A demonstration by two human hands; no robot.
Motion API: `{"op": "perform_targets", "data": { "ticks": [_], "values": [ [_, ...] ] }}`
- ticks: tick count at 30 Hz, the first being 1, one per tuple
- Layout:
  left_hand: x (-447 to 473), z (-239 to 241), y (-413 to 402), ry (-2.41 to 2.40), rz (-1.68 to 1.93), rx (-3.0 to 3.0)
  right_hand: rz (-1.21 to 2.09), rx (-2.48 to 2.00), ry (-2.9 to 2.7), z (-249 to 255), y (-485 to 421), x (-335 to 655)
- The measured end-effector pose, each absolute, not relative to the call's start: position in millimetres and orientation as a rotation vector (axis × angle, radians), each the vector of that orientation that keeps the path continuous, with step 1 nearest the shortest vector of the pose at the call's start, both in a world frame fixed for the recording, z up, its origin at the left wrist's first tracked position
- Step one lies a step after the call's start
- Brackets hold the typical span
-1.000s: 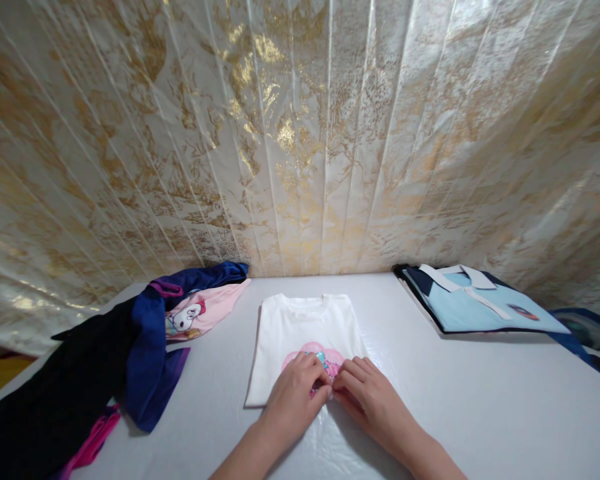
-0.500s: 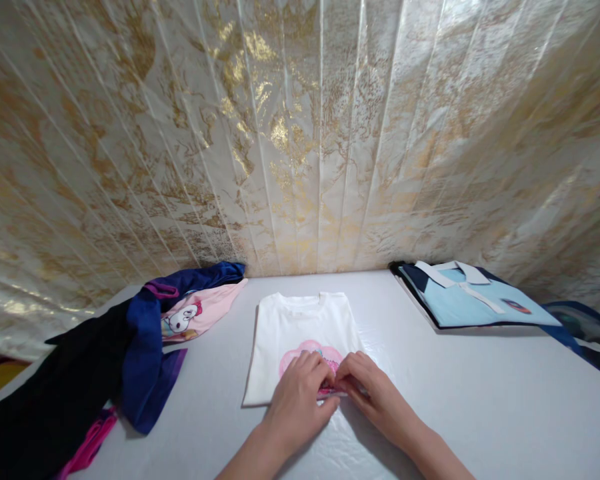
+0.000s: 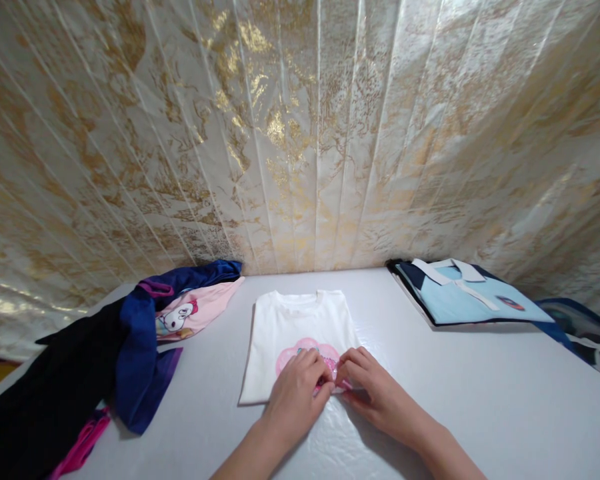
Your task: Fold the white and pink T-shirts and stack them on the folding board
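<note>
A white T-shirt (image 3: 300,317) lies folded into a neat rectangle in the middle of the table, its neckline toward the wall. A pink printed patch (image 3: 300,348) shows on its front, partly covered by my fingers. My left hand (image 3: 303,387) rests over the near edge of the shirt, thumb and fingers closed on the cloth. Just beside it, my right hand (image 3: 367,383) pinches the same edge with curled fingers. The fingertips of both hands almost meet, and the cloth between them is partly hidden.
On the left lies a loose heap of clothes: a black garment (image 3: 55,380), a dark blue one (image 3: 140,360) and a pink one with a cartoon dog (image 3: 205,310). A folded light blue polo shirt (image 3: 475,293) tops a stack at the right. Gold-patterned sheeting (image 3: 300,133) hangs behind.
My right hand's fingers have shifted slightly at the shirt's near edge, and my left thumb has drawn in toward its fingers. The view has moved a little; the shirt lies the same.
</note>
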State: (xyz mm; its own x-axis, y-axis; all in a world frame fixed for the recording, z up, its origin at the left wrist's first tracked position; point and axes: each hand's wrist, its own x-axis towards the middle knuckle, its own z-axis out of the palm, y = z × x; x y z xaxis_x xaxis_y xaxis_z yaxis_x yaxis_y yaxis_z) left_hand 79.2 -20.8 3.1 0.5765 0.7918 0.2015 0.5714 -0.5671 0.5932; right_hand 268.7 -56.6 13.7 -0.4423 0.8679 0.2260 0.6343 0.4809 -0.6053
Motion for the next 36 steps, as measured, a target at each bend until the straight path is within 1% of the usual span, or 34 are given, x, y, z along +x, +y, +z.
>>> {"op": "perform_targets", "data": {
  "ticks": [6, 13, 19, 23, 27, 31, 36],
  "values": [
    [80, 7, -22, 1.1, 0.613, 2.331, 0.588, -1.246, -2.205, 12, -57, 273],
    [78, 3, -22, 1.096, 0.624, 2.346, 0.663, -1.249, -2.141, 9, -56, 270],
    [77, 3, -24, 1.072, 0.612, 2.372, 0.642, -1.262, -2.08, 0, -55, 270],
    [67, 8, -26, 1.047, 0.609, 2.369, 0.62, -1.241, -2.094, 6, -56, 271],
    [53, 11, -26, 1.093, 0.631, 2.326, 0.535, -1.267, -2.132, 10, -57, 266],
    [48, 10, -26, 1.148, 0.651, 2.303, 0.371, -1.376, -2.091, 0, -55, 258],
    [50, 8, -27, 1.202, 0.667, 2.302, 0.272, -1.38, -2.084, -10, -53, 259]
  ]
}}
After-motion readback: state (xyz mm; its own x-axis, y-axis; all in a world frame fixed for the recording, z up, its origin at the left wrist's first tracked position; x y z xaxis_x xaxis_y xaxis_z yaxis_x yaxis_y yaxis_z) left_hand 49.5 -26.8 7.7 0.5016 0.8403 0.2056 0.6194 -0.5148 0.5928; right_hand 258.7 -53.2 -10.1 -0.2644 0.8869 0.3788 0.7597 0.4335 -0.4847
